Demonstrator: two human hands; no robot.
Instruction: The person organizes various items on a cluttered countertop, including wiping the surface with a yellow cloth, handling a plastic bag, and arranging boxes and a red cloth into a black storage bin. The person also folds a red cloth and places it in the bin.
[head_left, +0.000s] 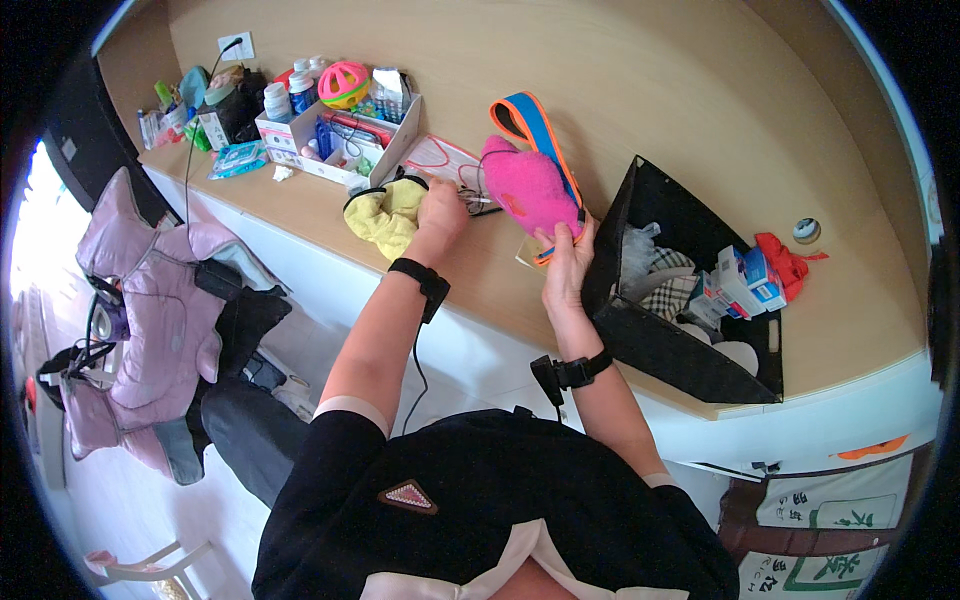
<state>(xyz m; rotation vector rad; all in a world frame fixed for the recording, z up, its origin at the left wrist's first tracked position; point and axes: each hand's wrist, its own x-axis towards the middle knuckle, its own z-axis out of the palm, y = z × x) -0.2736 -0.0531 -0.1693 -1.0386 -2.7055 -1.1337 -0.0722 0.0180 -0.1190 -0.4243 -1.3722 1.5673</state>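
Note:
My left hand (442, 210) is closed at the right edge of a yellow cloth item (390, 217) with black trim, just above the desk. Its crumpled folds hide what kind of piece it is. Between the thumb and fingers of my right hand (568, 259) is the lower end of a bright pink plush item (521, 184). A blue strap with orange edging (544, 139) loops up behind the plush. Dark cords (476, 201) lie between my two hands. Both wrists wear black straps with small devices.
A white organizer box (409, 131) with bottles and small items stands at the back left, a pink toy ball (345, 82) on top. Blue-packaged wipes (238, 159) lie beside it. At right is a black storage box (682, 360) with cartons and cloth. A lilac padded cover (161, 315) hangs left.

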